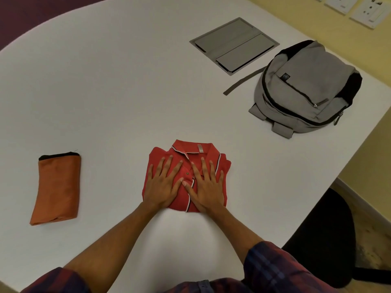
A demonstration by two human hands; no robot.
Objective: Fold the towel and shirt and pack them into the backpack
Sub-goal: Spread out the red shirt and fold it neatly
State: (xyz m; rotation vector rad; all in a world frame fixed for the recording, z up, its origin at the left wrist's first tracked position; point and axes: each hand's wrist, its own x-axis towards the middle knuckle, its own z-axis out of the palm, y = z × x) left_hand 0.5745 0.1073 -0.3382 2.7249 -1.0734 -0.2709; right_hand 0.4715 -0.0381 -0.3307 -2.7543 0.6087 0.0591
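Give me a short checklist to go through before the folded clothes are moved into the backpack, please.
1. Red polo shirt folded into a compact square: ok.
2. Left hand and right hand lie flat on the shirt, no grip taken yet: not ok for lifting.
3. Orange towel folded, lying to the left of the shirt: ok.
4. Grey backpack main zipper open: not ok, it looks closed.
5. Backpack strap away from the opening: ok, it trails to the left.
6. Room inside the backpack: cannot tell.
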